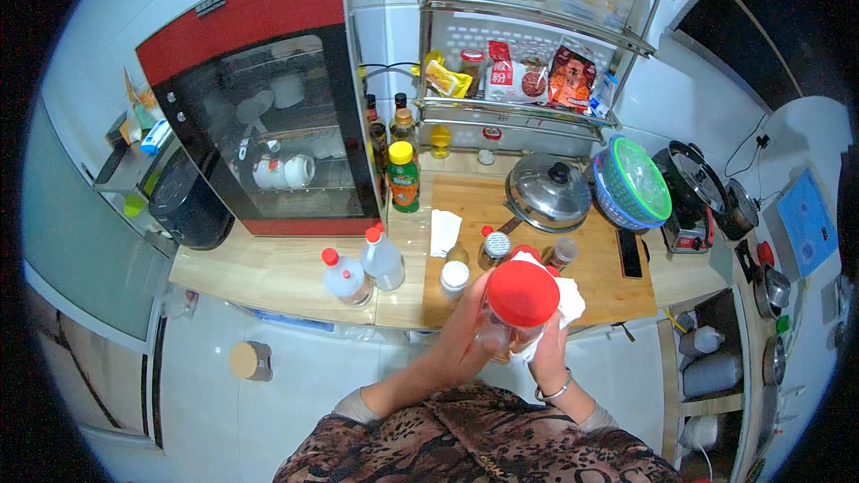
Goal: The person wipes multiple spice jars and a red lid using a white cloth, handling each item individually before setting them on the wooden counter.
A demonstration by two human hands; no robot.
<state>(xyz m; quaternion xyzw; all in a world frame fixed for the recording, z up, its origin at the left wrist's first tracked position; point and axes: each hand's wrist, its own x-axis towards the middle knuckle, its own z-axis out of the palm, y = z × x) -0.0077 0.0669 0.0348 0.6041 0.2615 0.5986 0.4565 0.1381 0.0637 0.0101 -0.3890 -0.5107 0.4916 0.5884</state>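
Close in front of my body, above the counter's front edge, I hold a clear jar with a red lid [523, 293]. My left hand [466, 332] grips its left side. On its right side is my right hand [550, 352], with a white tissue [570, 302] pressed between the palm and the jar. Just beyond the jar, on the wooden board [597, 288], stand a white-capped jar [455, 276], a shaker with a perforated lid [495, 246] and a small clear-lidded container [564, 251]. Another red lid behind the held jar is mostly hidden.
A lidded pan [549, 191] sits at the board's back, near stacked plastic baskets [631, 184] and a phone [629, 253]. Two red-capped plastic bottles [366, 272] stand left, before a red-and-black dish cabinet [268, 114]. Behind rises a metal rack [523, 111] with packets. A stool [250, 360] is on the floor.
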